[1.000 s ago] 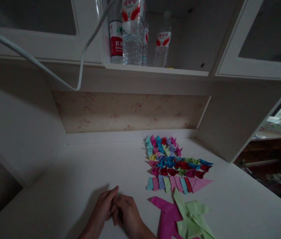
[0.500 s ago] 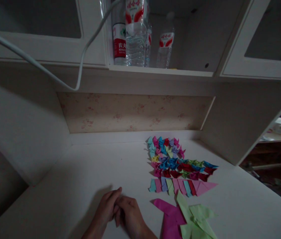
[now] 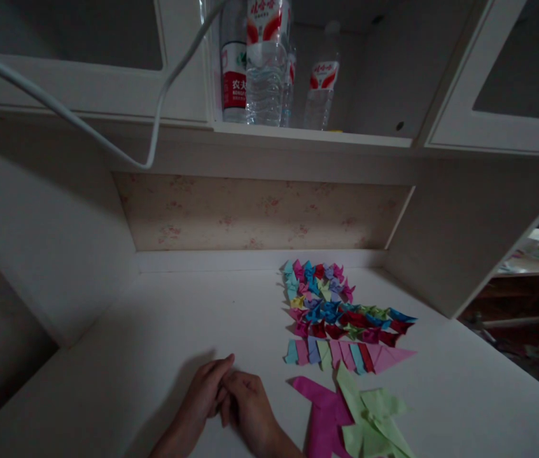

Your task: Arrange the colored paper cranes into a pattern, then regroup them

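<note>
from here, the left hand (image 3: 206, 387) and right hand (image 3: 251, 402) meet over the white tabletop (image 3: 178, 312), fingers curled in against each other; whether something small is tucked between them i can't tell. the magenta folded paper (image 3: 324, 413) and green folded paper (image 3: 375, 421) lie overlapped near the right hand. i'd call this step a rest; handling either sheet would call for unclasping first.

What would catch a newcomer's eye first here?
Probably the bright rows of small folded papers on the tabletop's right side, with a larger magenta piece and pale green piece in front. Next, the left hand and right hand, touching each other left of those. Above, bottles stand in an open cabinet.
</note>
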A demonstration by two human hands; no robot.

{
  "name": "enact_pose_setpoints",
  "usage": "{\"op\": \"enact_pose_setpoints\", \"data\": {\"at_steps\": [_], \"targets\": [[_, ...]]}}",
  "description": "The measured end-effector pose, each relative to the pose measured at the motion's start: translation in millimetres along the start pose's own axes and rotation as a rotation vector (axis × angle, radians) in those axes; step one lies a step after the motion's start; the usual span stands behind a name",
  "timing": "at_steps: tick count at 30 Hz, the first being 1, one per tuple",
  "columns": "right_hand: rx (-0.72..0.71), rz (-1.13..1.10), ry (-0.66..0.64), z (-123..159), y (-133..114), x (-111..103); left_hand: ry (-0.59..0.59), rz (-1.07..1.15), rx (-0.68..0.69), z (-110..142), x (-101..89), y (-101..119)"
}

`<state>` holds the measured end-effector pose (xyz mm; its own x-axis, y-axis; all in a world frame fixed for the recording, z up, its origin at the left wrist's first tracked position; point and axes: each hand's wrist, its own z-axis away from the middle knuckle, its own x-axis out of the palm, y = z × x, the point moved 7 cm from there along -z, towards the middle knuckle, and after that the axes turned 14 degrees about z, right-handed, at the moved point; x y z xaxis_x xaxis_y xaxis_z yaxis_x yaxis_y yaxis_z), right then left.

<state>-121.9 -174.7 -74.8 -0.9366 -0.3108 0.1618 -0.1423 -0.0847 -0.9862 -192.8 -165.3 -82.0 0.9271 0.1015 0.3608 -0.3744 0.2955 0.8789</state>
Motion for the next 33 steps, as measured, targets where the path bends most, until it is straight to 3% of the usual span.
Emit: {"op": "enact_pose_setpoints", "data": {"at_steps": [12, 22, 33], "targets": [[-0.001, 0.017, 0.012, -1, 1, 0, 0.032, -0.022, 0.010, -2, -1.4, 2], [-0.001, -0.005, 0.009, 3, -4, 0, -0.065, -0.044, 0.041, 6, 4.7, 6], [0.049, 0.011, -0.004, -1, 7, -1, -0.074, -0.014, 0.039, 4, 2.1, 4]]}}
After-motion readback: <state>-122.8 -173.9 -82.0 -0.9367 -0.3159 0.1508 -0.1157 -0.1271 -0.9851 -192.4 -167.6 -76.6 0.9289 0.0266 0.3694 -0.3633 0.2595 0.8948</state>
